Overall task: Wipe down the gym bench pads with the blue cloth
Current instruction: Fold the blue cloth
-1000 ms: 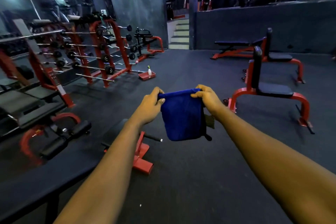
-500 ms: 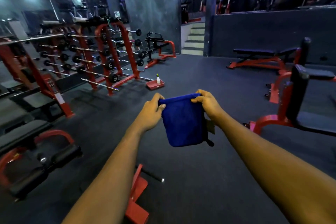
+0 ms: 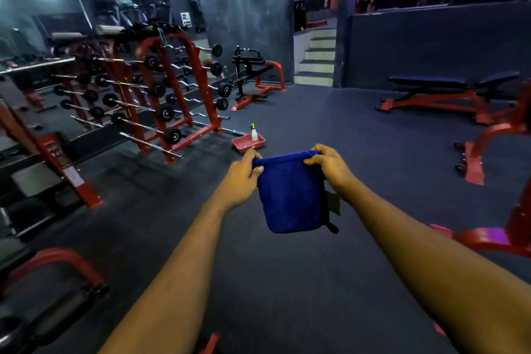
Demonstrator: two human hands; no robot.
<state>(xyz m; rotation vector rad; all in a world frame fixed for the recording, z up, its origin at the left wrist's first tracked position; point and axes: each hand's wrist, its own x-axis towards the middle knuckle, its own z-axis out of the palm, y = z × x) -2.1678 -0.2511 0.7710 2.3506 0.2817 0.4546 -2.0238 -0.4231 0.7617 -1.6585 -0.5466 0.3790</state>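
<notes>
Well left of folded dark-blue microfibre cloth [image 3: 290, 195]: red steel barbell rack [image 3: 161, 89]. At cloth's upper left corner: left hand [image 3: 241, 178], fingers curled, pinching top edge. Held in mid-air above floor, touching no pad. At upper right corner: right hand [image 3: 330, 167], pinching likewise. Far right of cloth: black-padded flat bench on red frame [image 3: 431, 83]. Best, probably: carry over with fold flat, press broad face down, wipe in overlapping strokes.

Both bare forearms reach forward from the lower edge of the view and converge near its middle. The left hand [image 3: 241, 174] and right hand [image 3: 332, 167] sit level with each other, knuckles up. Each pinches a top corner of the blue cloth [image 3: 290, 198] between curled fingers and thumb.
</notes>
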